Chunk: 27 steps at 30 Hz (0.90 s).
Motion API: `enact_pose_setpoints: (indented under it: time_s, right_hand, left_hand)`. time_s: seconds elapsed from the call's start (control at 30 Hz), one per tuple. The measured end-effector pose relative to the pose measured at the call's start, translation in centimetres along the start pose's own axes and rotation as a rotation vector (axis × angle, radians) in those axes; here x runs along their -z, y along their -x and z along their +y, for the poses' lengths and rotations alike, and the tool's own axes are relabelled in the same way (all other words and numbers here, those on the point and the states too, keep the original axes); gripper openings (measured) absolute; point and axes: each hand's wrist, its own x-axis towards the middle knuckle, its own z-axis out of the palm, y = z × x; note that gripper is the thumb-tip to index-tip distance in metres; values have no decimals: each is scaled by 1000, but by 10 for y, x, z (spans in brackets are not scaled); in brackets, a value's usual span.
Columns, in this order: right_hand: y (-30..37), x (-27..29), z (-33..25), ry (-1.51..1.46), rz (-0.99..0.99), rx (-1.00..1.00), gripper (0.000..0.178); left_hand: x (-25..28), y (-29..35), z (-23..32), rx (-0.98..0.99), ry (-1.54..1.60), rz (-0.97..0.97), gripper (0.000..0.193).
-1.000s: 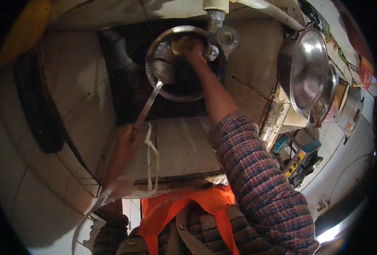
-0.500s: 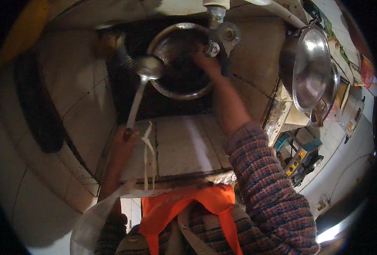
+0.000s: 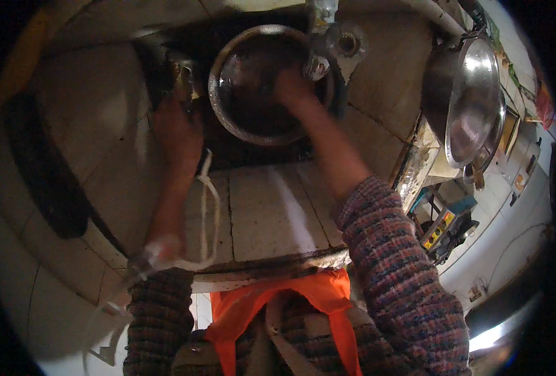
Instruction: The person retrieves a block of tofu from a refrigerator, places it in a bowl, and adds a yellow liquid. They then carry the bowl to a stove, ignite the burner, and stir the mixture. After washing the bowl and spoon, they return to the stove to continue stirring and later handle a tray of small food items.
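Note:
A round metal basin point(image 3: 218, 116) stands in the dark sink point(image 3: 246, 160). My right hand point(image 3: 293, 88) reaches down inside it, beneath the tap point(image 3: 318, 66); motion blurs the fingers. At the sink's left side, beside the basin, is my left hand point(image 3: 177, 128). Its fingers point away from me at a shiny, yellowish object point(image 3: 182, 75) whose kind I cannot make out. Shadow hides the fingertips and whatever they may grip. The ladle is not clearly visible. A pale cord point(image 3: 212, 207) hangs in a loop beside my left forearm.
Tiled ledges point(image 3: 265, 213) surround the sink. To the right hang metal bowls point(image 3: 475, 100), near a pipe point(image 3: 425, 15) at the far edge. A long dark object point(image 3: 46, 169) lies left. Below the bowls is a small rack point(image 3: 444, 219) with assorted items.
My left hand has moved forward into the sink's left side, and the ladle it held over the basin's rim no longer shows there. My right hand stays in the basin, shifted slightly left.

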Motion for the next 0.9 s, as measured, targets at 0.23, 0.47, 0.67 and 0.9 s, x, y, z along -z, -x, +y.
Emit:
enact_pose_setpoints:
  time_s: [0.23, 0.47, 0.67, 0.9]
  right_hand:
    - [44, -46, -31, -476, 267, 86, 53]
    - [9, -84, -84, -985, 134, -326, 46]
    - [62, -78, -4, 243, 225, 360, 43]
    - [86, -71, -57, -1147, -509, -59, 43]
  left_hand:
    - [-83, -47, 6, 400, 461, -601, 33]
    - [-74, 20, -6, 216, 489, -414, 24]
    - [-40, 5, 15, 385, 492, -300, 19]
    - [-20, -3, 46, 227, 421, -24, 18]
